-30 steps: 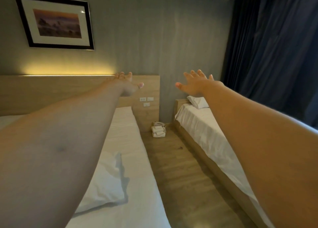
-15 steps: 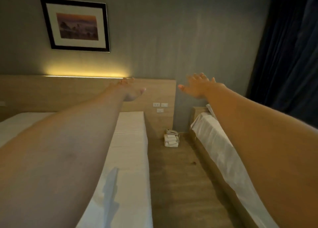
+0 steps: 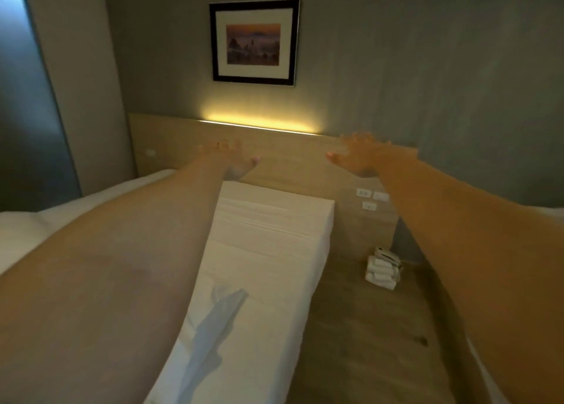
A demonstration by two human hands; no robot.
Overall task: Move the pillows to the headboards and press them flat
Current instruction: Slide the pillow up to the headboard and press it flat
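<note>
Both arms are stretched forward over the bed; the left hand and right hand are held flat, fingers spread, nothing gripped. Both hands are seen in front of the wooden headboard, above the head end of the mattress, contact with anything not shown. The pillow is only partly seen, as a shaded fold low on the sheet beside the left forearm, well apart from the headboard and mostly hidden by the arm. No pillow is seen at the headboard of this bed, so the move is judged not yet done here.

Risks: the pillow may be missed or grabbed by one corner, since it lies under and behind the left arm, out of clear sight; a one-corner lift is likely to leave it folded or skewed rather than flat. The stack of towels on the floor near the bed corner may be kicked if a step is taken that way.

Against the earlier frames: the view is swung left, the framed picture is now centred, the second bed and its pillow are out of sight, the dark curtain is gone from view; the hands are unchanged in pose
</note>
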